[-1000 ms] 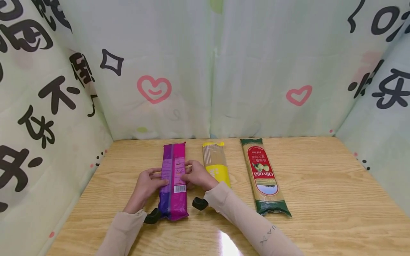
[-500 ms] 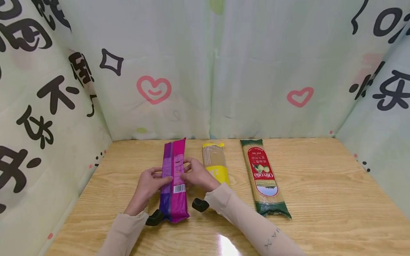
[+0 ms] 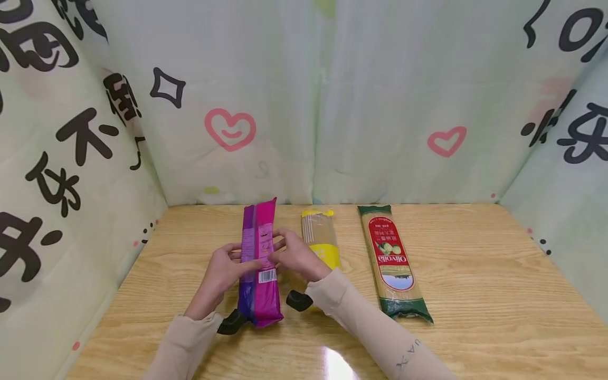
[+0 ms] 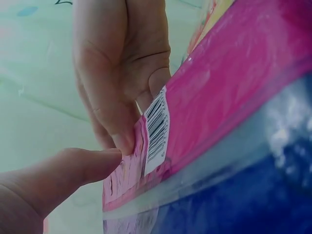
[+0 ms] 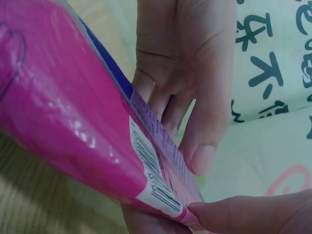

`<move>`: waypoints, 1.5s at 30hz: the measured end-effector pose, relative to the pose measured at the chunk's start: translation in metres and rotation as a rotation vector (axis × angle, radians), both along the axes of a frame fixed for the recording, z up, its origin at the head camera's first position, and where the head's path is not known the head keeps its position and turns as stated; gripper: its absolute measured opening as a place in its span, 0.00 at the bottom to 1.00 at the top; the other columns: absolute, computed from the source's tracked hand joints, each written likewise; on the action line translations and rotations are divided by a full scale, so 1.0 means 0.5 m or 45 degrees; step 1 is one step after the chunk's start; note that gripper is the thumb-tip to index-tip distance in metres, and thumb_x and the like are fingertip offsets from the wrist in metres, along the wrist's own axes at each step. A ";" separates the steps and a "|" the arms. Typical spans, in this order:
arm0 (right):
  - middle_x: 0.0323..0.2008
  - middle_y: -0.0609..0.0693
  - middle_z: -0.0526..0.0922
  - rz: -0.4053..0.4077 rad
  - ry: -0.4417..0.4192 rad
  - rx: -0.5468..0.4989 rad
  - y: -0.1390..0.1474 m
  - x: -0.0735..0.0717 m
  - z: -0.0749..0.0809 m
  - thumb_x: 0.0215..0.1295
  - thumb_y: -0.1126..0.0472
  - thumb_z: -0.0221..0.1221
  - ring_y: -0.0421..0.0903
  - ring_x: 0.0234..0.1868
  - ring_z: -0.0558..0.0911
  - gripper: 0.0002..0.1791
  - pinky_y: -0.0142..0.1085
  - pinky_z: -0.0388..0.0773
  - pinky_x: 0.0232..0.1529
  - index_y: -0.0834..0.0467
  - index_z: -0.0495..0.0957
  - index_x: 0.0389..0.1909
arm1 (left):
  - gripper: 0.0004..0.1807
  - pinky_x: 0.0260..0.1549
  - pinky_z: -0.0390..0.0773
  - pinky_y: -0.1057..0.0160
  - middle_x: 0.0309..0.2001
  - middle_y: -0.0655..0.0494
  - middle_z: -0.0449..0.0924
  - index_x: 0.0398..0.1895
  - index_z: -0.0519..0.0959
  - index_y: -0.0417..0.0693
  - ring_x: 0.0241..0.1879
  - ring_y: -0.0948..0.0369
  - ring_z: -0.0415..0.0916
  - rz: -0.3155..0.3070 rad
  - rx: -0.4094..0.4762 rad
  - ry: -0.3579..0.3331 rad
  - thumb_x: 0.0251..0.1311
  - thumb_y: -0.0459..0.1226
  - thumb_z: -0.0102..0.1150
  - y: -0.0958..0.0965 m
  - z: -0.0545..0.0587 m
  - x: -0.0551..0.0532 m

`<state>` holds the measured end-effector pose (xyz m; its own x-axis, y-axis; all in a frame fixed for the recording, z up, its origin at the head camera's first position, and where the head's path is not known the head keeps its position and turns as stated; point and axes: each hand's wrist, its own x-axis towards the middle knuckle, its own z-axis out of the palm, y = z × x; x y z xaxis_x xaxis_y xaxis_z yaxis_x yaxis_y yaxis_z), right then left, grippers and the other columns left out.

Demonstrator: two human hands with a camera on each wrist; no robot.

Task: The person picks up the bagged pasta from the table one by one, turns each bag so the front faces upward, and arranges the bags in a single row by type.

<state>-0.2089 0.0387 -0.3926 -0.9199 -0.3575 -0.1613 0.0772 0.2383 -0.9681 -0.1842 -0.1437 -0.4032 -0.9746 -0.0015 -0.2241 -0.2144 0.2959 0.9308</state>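
Observation:
A long pink and purple plastic packet [image 3: 264, 227] with a barcode label is held between both hands at the left of the table, its far end raised. My left hand [image 3: 220, 272] grips its left side, thumb on top. The right hand [image 3: 300, 256] grips the opposite edge, thumb also on top and fingers partly hidden beneath. In the left wrist view the barcode [image 4: 157, 127] lies close to the thumb tips. The right wrist view shows the packet's glossy pink side [image 5: 68, 112] slanting between the hands.
A clear and yellow packet [image 3: 320, 232] lies just right of the right hand, partly covered by that arm. Farther right is a green-ended Olivoilà spaghetti packet [image 3: 394, 258]. The wooden table [image 3: 484, 274] meets a printed curtain [image 3: 380, 105] behind.
The packet's far end has risen and tipped slightly right, with both hands still holding it. The left thumb reaches farther across its top. The other two packets have stayed put.

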 end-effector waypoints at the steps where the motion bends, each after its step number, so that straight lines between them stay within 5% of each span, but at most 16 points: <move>1: 0.45 0.64 0.75 0.003 0.005 -0.001 0.000 0.001 0.002 0.62 0.74 0.56 0.49 0.31 0.79 0.28 0.50 0.86 0.37 0.66 0.65 0.64 | 0.42 0.47 0.83 0.54 0.55 0.35 0.78 0.66 0.66 0.34 0.50 0.49 0.81 -0.005 -0.005 0.001 0.52 0.43 0.75 0.002 0.002 0.000; 12: 0.45 0.64 0.75 0.004 0.031 0.013 -0.004 0.007 0.022 0.65 0.71 0.58 0.49 0.30 0.82 0.25 0.49 0.86 0.35 0.65 0.67 0.62 | 0.46 0.42 0.85 0.55 0.52 0.36 0.80 0.66 0.65 0.32 0.42 0.54 0.83 -0.020 -0.009 0.040 0.47 0.43 0.78 0.015 0.019 0.010; 23: 0.46 0.63 0.77 -0.026 0.074 0.115 -0.012 0.016 0.034 0.68 0.63 0.60 0.50 0.31 0.82 0.23 0.47 0.86 0.34 0.63 0.68 0.62 | 0.46 0.38 0.84 0.58 0.48 0.38 0.80 0.61 0.68 0.31 0.40 0.54 0.81 0.015 -0.151 0.116 0.44 0.48 0.79 0.028 0.015 0.011; 31: 0.49 0.64 0.76 0.009 0.112 0.115 -0.013 0.020 0.040 0.69 0.66 0.57 0.50 0.32 0.83 0.23 0.51 0.85 0.36 0.62 0.68 0.65 | 0.44 0.40 0.84 0.55 0.49 0.37 0.77 0.62 0.66 0.31 0.41 0.52 0.80 0.024 -0.093 0.097 0.46 0.45 0.77 0.032 0.014 0.013; 39: 0.49 0.65 0.76 0.047 0.078 0.101 -0.009 0.014 0.047 0.71 0.67 0.55 0.52 0.33 0.86 0.22 0.47 0.86 0.36 0.64 0.69 0.64 | 0.45 0.49 0.82 0.51 0.55 0.34 0.74 0.69 0.57 0.32 0.49 0.49 0.78 0.050 0.038 -0.004 0.52 0.36 0.70 0.024 0.013 0.012; 45: 0.50 0.64 0.77 0.072 0.103 0.148 0.000 0.009 0.044 0.70 0.65 0.56 0.52 0.35 0.86 0.21 0.45 0.86 0.36 0.63 0.71 0.63 | 0.40 0.47 0.83 0.55 0.58 0.33 0.75 0.69 0.59 0.33 0.51 0.48 0.79 0.058 0.079 -0.008 0.55 0.34 0.67 0.020 0.010 0.012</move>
